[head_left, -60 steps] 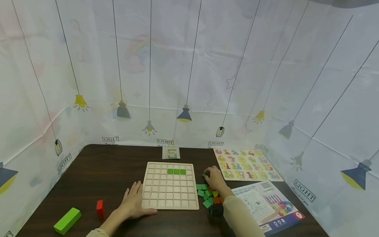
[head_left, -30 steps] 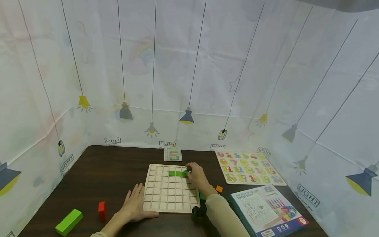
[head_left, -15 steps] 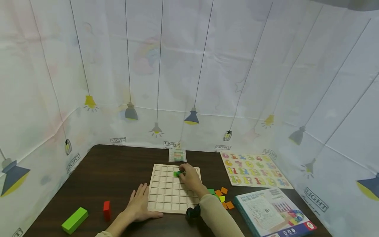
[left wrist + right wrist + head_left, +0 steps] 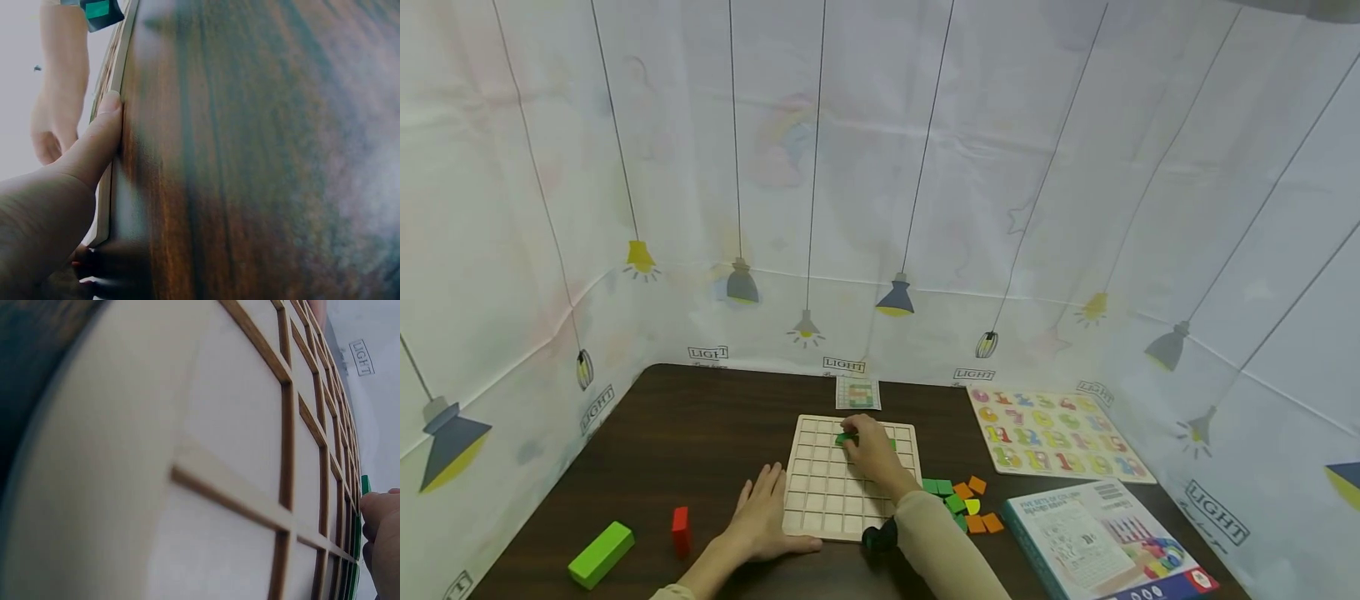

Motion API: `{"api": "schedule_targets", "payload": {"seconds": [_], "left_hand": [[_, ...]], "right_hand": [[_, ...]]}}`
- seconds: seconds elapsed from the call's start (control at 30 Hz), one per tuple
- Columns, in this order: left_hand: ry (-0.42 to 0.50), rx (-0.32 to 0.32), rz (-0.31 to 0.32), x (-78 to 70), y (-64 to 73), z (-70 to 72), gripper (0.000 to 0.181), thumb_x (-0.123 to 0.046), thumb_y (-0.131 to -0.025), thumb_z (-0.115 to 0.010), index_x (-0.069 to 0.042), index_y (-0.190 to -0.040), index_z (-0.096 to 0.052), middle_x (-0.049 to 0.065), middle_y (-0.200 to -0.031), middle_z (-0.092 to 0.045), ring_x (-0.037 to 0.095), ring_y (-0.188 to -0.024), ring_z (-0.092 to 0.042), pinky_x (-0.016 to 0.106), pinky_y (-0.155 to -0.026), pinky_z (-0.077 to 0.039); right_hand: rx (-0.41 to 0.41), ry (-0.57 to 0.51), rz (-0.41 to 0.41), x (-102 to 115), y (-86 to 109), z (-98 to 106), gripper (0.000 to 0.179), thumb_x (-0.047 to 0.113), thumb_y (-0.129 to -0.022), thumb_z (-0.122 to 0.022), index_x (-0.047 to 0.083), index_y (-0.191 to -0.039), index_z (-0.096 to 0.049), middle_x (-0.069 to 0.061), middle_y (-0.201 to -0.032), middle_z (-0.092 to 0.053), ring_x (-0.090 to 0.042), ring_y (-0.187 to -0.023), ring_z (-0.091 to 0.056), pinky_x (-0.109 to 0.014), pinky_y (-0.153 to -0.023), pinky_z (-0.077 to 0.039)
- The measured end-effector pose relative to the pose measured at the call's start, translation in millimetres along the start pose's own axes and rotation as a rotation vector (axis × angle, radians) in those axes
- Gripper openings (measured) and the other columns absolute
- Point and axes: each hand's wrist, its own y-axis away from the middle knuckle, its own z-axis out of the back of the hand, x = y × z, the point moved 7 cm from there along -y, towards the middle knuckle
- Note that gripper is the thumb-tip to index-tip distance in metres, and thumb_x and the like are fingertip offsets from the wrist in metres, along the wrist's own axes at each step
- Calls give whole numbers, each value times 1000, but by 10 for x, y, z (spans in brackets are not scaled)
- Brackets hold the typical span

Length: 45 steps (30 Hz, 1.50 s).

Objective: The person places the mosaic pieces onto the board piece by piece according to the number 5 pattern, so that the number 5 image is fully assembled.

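A wooden grid board (image 4: 822,504) lies on the dark table, its square cells divided by thin ridges. My left hand (image 4: 762,518) rests at its left front corner with fingers extended; the left wrist view has the thumb (image 4: 95,140) against the board's edge (image 4: 103,215). Over the upper part of the board, my right hand (image 4: 874,457) pinches a green square tile (image 4: 844,438). That tile (image 4: 365,484) stands tilted between thumb and fingers in the right wrist view. Green tiles (image 4: 356,540) sit in cells under the right hand, which hides most of them from above.
Loose green, orange and yellow tiles (image 4: 975,485) lie right of the board. Beyond them are a boxed set (image 4: 1075,533) and a number board (image 4: 1045,429). A pattern card (image 4: 858,393) lies behind. Green (image 4: 601,554) and red (image 4: 681,532) blocks are at left.
My right hand has carried a green tile from the loose pile onto the board, then leftward along the upper row. My left hand stays at the corner; the view has turned slightly right-to-left.
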Motion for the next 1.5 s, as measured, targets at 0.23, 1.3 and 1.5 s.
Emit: {"api": "schedule_targets", "payload": {"seconds": [0.23, 1.3, 1.5], "left_hand": [[-9, 10, 3, -58, 16, -7, 127, -74, -61, -70, 12, -143, -25, 29, -149, -20, 43, -138, -15, 61, -107, -12], [-30, -13, -7, -64, 26, -1, 127, -74, -61, -70, 14, -141, -27, 30, -148, -22, 44, -138, -17, 61, -107, -13], [-25, -27, -8, -54, 25, 31, 127, -73, -60, -71, 14, -142, -27, 30, -148, -23, 44, -138, -17, 61, -107, -12]], "right_hand": [[3, 57, -8, 1, 10, -24, 25, 3, -87, -67, 2, -112, -62, -8, -104, -62, -20, -97, -59, -31, -83, -50], [12, 9, -45, -107, 150, 178, 30, 3, -89, -64, 0, -118, -60, -10, -110, -61, -25, -105, -56, -38, -86, -48], [-13, -6, -82, -242, 249, 317, 31, 4, -88, -65, 0, -119, -59, -9, -110, -61, -25, -104, -57, -37, -86, -49]]}}
